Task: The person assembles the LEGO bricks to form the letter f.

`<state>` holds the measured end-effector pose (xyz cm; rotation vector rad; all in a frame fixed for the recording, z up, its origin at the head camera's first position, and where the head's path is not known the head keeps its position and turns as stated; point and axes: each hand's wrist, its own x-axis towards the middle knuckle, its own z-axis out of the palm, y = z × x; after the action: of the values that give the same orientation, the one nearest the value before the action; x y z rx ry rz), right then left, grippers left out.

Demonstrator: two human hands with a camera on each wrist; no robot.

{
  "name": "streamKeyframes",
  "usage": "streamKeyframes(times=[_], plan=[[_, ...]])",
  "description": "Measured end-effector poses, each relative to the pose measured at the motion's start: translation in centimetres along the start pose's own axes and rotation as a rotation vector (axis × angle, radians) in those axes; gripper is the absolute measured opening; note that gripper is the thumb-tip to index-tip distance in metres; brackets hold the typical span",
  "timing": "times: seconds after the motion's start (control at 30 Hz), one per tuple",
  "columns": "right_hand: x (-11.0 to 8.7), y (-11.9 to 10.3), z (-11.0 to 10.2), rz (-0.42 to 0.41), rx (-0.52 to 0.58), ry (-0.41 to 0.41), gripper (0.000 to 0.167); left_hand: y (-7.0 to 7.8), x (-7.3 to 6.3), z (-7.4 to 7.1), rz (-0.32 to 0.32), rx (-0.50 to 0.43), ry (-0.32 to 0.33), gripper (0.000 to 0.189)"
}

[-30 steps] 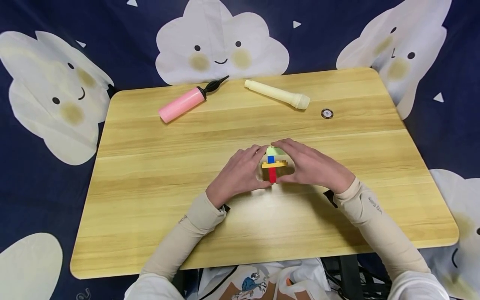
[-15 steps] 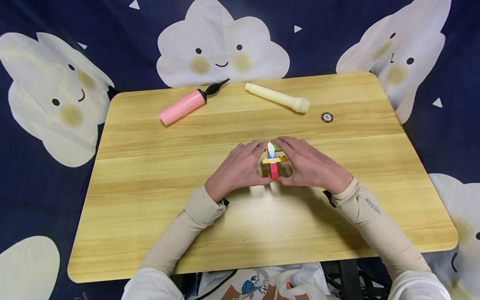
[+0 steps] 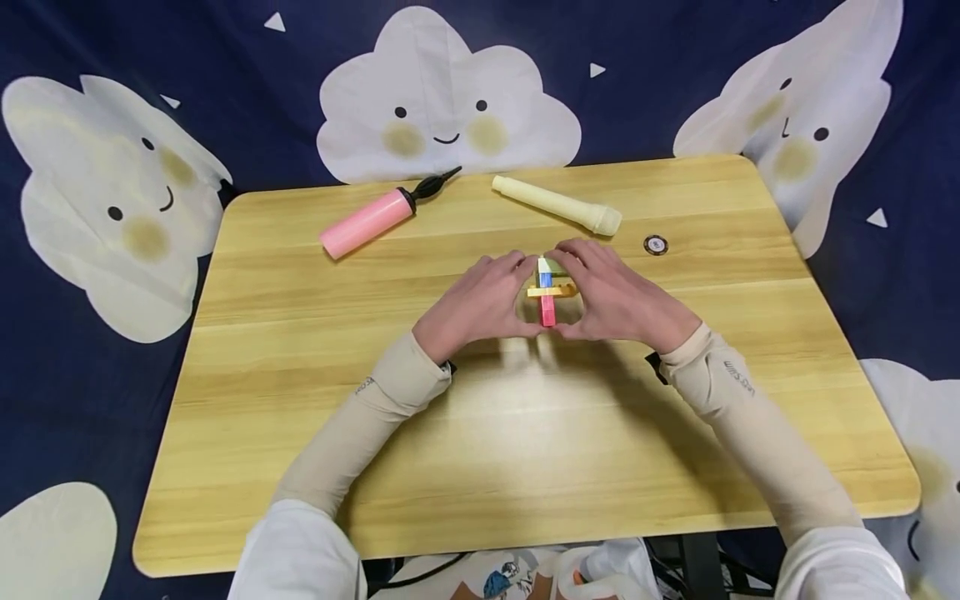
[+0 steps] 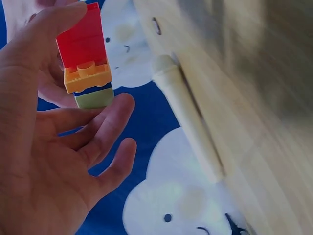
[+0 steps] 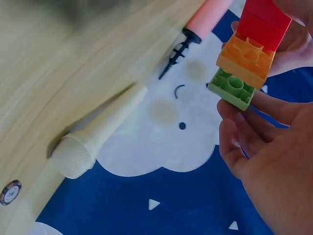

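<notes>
A stack of toy building bricks (image 3: 547,312) is held up above the wooden table between both hands. Its red brick (image 4: 83,39) stands at the near end, followed by an orange brick (image 5: 247,56), a blue one (image 3: 545,279) and a light green one (image 5: 232,88). The left hand (image 3: 483,302) pinches the stack from the left, thumb at the red end and fingertips at the green end. On the other side, the right hand (image 3: 618,292) grips it the same way. The orange brick sticks out sideways across the stack.
Along the back of the wooden table (image 3: 300,433) lie a pink balloon pump (image 3: 369,223) with a black nozzle and a cream toy microphone (image 3: 557,204). A small black-rimmed disc (image 3: 656,244) sits right of the microphone. A dark blue cloud-print cloth (image 3: 270,75) hangs behind.
Both hands have moved up and away from the body with the brick stack between them. The head view has tilted slightly upward. The pump, microphone and disc keep their places on the table.
</notes>
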<state>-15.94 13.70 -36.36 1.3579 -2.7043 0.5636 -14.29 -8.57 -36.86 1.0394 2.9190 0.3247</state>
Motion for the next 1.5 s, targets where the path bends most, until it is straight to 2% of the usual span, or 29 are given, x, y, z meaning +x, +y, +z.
streamKeyframes(times=[0.27,0.6,0.7,0.93,1.3,1.5], plan=[[1.5,2.1,1.8,0.042,0.020,-0.035,0.096,-2.2,1.8,1.6,-0.025,-0.081,-0.027,0.099],[3.1,4.0,3.7,0.060,0.046,-0.073,0.096,-4.4,2.8,3.4,-0.067,-0.147,-0.036,0.099],[3.4,4.4,4.0,0.059,0.050,-0.079,0.095,-4.9,3.0,3.7,-0.077,-0.153,-0.037,0.099],[3.8,5.0,5.1,0.047,0.043,-0.099,0.094,-5.7,3.3,4.5,-0.105,-0.152,-0.093,0.101],[4.9,5.9,6.0,0.061,0.044,-0.139,0.091,-7.1,3.8,5.5,-0.099,-0.136,-0.052,0.087],[5.1,6.1,6.5,0.084,0.063,-0.174,0.095,-7.5,3.8,6.1,-0.117,-0.141,-0.068,0.089]])
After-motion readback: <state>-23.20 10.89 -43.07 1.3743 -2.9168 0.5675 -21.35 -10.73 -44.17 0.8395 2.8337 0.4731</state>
